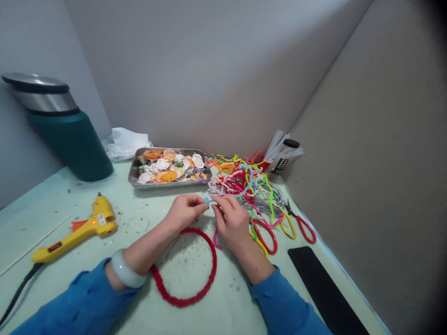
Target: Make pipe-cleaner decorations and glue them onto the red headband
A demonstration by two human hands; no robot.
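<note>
My left hand [188,210] and my right hand [231,218] meet above the middle of the table, both closed in a pinch on a light blue pipe cleaner [208,200]. A small bent bit of it shows between my fingertips, and its longer part seems to run back towards the pile. Below my hands a thick red fuzzy ring [214,260] lies on the table, partly covered by my left forearm. A short pink pipe cleaner [217,240] lies just left of my right wrist. Behind my hands is a heap of mixed pipe cleaners [240,179].
A metal tray [167,186] of seashells stands at the back. On the left are a yellow glue gun [84,230], a thin stick [35,245] and a green bottle [75,144]. Scissors [303,228], a black strip [324,288] and a container of clear sticks [281,160] are right.
</note>
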